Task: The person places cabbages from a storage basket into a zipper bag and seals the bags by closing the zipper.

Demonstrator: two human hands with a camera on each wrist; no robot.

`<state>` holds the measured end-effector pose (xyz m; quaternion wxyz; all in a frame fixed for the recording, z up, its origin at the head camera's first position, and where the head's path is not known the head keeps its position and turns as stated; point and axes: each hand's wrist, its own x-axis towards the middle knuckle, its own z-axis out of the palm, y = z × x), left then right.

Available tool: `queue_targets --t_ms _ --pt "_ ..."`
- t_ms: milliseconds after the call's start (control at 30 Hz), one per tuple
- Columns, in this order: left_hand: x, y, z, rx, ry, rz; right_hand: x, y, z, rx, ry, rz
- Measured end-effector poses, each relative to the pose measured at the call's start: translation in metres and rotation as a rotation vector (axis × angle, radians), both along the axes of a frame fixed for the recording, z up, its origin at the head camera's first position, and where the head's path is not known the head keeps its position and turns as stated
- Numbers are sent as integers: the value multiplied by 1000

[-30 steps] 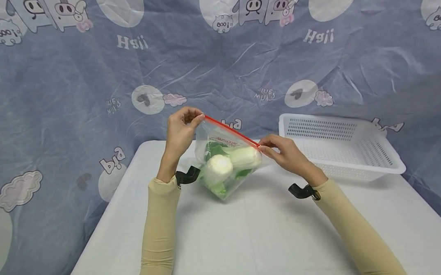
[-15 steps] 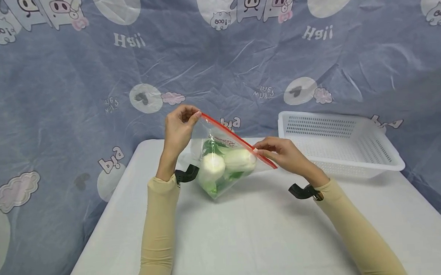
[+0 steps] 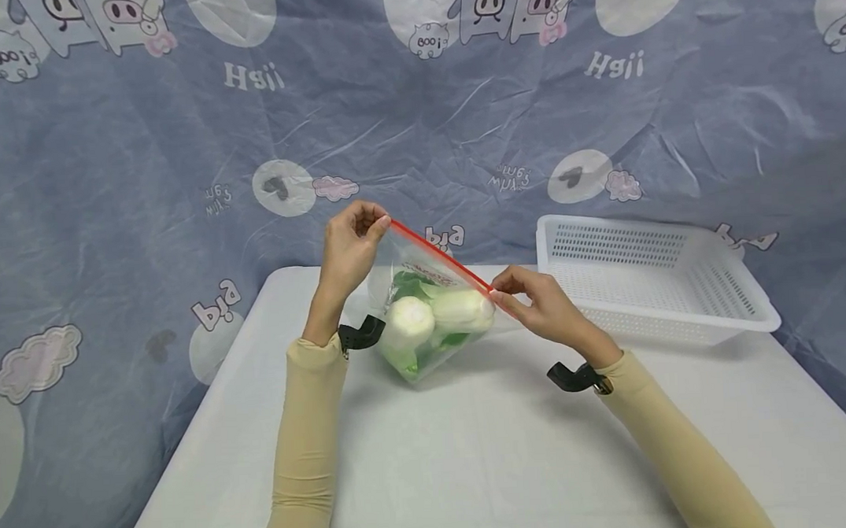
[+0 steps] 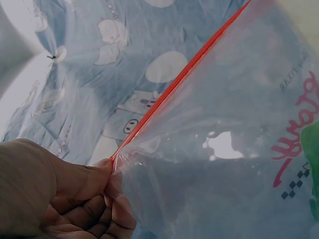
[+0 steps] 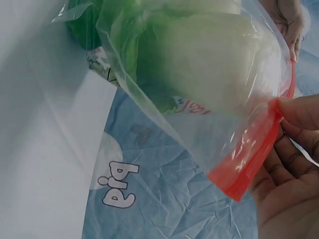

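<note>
A clear zip bag [image 3: 427,358] with a red seal strip hangs tilted between both hands, its strip sloping down to the right. Inside lie two bok choy [image 3: 460,308] with pale stems and green leaves. My left hand [image 3: 348,251] pinches the upper left end of the strip between thumb and finger, as the left wrist view shows close up. My right hand [image 3: 541,306] pinches the strip lower down, near its right end. In the right wrist view a short length of red strip [image 5: 246,154] sticks out past the right thumb.
A white perforated plastic basket [image 3: 652,317] stands at the back right of the white-covered table [image 3: 432,468]. Behind the table hangs a blue-grey printed cloth [image 3: 417,122].
My right hand has slid along the red strip, shifting slightly down and left overall. The left hand keeps its pinch on the upper end, nearly still.
</note>
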<state>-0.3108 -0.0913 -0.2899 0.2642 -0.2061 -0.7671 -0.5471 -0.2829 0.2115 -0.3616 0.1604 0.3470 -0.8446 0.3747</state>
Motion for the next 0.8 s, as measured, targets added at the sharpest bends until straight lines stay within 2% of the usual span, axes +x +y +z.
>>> queue_targets --t_ms 167,233,400,500,667,800 --pt "1 2 2 -20 -5 4 17 -2 8 -60 -50 26" --pt "2 4 2 -26 -9 9 19 -1 7 -74 -49 37" --pt "5 7 3 -29 -17 28 9 6 -6 -83 1 38" --pt "5 7 2 -26 -14 36 6 8 -8 -85 39 41" --pt "4 9 0 -26 -12 39 6 12 -5 -8 111 18" --pt "5 13 0 -36 -31 18 9 15 -2 57 127 14"
